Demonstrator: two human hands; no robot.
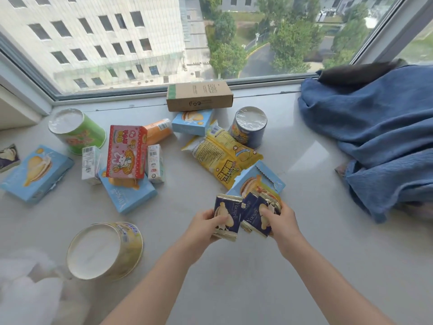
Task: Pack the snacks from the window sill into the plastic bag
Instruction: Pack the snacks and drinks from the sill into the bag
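My left hand point(206, 227) grips one dark blue snack packet point(230, 214) above the window sill point(304, 266). My right hand point(280, 221) grips two more dark blue packets point(256, 213) right beside it. Just behind them lies an opened light blue biscuit box point(260, 181). A yellow snack bag point(222, 153) lies beyond that box. The white plastic bag point(25, 287) sits blurred at the bottom left corner.
Several snacks lie on the sill: a green tub point(77, 130), a yellow tub point(105, 249), a blue tub point(249, 126), a red box point(126, 152), light blue boxes point(35, 173), a cardboard box point(199, 96). Blue cloth point(375, 137) covers the right side.
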